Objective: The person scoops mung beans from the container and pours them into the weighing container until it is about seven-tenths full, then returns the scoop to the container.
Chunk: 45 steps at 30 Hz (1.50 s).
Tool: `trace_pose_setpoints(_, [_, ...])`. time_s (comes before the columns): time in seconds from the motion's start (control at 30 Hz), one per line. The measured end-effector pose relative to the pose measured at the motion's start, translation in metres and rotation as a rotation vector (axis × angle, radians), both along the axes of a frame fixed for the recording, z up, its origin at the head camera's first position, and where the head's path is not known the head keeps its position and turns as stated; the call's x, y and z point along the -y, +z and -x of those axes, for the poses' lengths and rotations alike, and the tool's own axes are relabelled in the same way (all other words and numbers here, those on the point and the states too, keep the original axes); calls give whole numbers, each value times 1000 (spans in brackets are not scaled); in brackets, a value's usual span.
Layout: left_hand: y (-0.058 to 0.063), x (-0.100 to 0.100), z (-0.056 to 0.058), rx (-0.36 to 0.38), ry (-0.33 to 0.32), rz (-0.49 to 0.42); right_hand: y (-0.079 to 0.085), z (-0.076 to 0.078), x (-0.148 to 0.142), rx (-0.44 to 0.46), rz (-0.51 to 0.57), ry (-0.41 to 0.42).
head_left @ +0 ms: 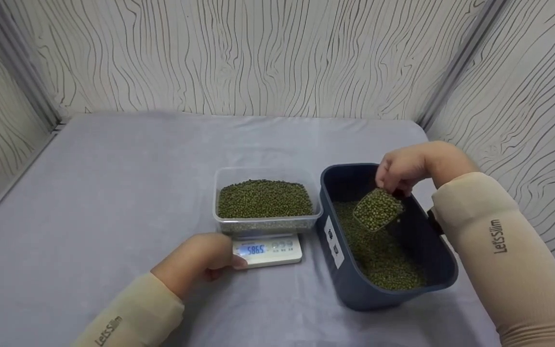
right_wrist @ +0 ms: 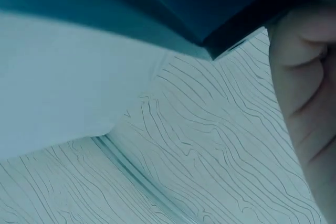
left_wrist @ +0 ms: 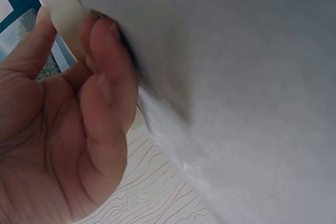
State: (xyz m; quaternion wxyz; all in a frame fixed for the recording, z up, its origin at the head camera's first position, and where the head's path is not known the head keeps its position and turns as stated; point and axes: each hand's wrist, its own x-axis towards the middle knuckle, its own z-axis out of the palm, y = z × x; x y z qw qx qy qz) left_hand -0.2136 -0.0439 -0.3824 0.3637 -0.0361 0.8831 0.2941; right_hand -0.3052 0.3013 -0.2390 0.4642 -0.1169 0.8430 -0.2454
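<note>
In the head view my left hand (head_left: 199, 258) grips the left end of a white digital kitchen scale (head_left: 284, 249), its lit display reading 586.5. The left wrist view shows the thumb and fingers pinching the scale's edge (left_wrist: 62, 11). On the scale stands a clear plastic container (head_left: 268, 220) holding green mung beans (head_left: 264, 198). My right hand (head_left: 405, 166) holds a small clear scoop (head_left: 365, 225) heaped with mung beans, tilted over a dark blue bin (head_left: 354, 289). The right wrist view shows only part of that hand (right_wrist: 310, 72); the scoop is out of sight there.
The blue bin stands right beside the container and scale, with more mung beans (head_left: 395, 277) spread over its bottom. A pale cloth (head_left: 113, 193) covers the table. Wood-patterned panels (head_left: 239, 58) rise along the back and both sides.
</note>
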Motion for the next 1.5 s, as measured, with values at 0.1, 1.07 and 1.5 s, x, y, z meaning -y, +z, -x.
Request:
trace_pose_setpoints(0.1, [0,0,0,-2,-9,-4,3,1,-3,4,9,6])
trace_pose_setpoints(1.07, [2,2,3,-35,-153,165,-10,4,-22,-6,-59,-179])
trace_pose_setpoints(1.5, [-2,-1,3,-23,-73,101,-6,2,-26,1,-13,-181])
